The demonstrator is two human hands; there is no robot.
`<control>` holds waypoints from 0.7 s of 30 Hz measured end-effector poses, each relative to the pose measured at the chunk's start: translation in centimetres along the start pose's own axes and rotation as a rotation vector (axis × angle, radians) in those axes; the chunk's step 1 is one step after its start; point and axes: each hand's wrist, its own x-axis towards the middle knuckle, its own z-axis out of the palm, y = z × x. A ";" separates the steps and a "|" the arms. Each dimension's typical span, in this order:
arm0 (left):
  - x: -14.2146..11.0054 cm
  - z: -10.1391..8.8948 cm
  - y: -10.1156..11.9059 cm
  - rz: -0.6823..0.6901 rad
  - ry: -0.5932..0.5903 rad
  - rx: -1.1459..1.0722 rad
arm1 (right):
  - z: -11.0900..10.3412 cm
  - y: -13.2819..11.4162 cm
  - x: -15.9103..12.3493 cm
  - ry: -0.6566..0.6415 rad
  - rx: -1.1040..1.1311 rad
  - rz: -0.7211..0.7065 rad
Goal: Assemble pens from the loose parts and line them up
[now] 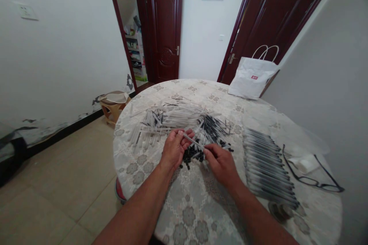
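My left hand (172, 147) pinches one end of a slim, pale pen barrel (194, 141) between thumb and fingers. The other end sits in the fingertips of my right hand (220, 161), so the barrel slants down to the right between both hands. Just below it lies a heap of small black pen caps (188, 157). Beyond my hands are a spread of whitish pen barrels (179, 116) and a bundle of thin, dark pen refills (212, 128). Whether a refill sits inside the held barrel cannot be made out.
On the round table's patterned cloth (188, 216), a row of assembled-looking pens (266, 166) lies to the right. Beside it are black-framed glasses (312, 182), a white roll (307, 164) and a small round object (280, 211). A white paper bag (253, 78) stands at the back right.
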 end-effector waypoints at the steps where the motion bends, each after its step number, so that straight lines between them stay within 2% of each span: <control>1: 0.0 0.0 0.0 -0.011 -0.010 0.012 | 0.1 0.0 0.1 -0.029 0.099 0.102; 5: 0.4 -0.2 0.0 -0.002 -0.034 0.055 | 0.6 0.5 0.9 -0.145 0.523 0.466; 7: 0.5 0.0 0.1 0.007 -0.035 0.074 | 0.6 0.6 1.3 -0.169 0.591 0.534; 9: 0.4 0.2 0.1 0.003 -0.048 0.100 | 0.4 0.3 1.6 -0.175 0.501 0.460; 14: -0.4 0.5 0.1 -0.026 -0.169 0.318 | -1.5 -2.1 1.4 -0.132 -0.041 0.010; 18: -0.8 0.3 0.3 -0.048 -0.261 0.500 | -4.4 -3.6 1.1 -0.216 -0.403 -0.098; 21: -1.0 0.5 0.7 -0.071 -0.267 0.567 | -7.8 -3.0 1.6 -0.275 -0.631 -0.099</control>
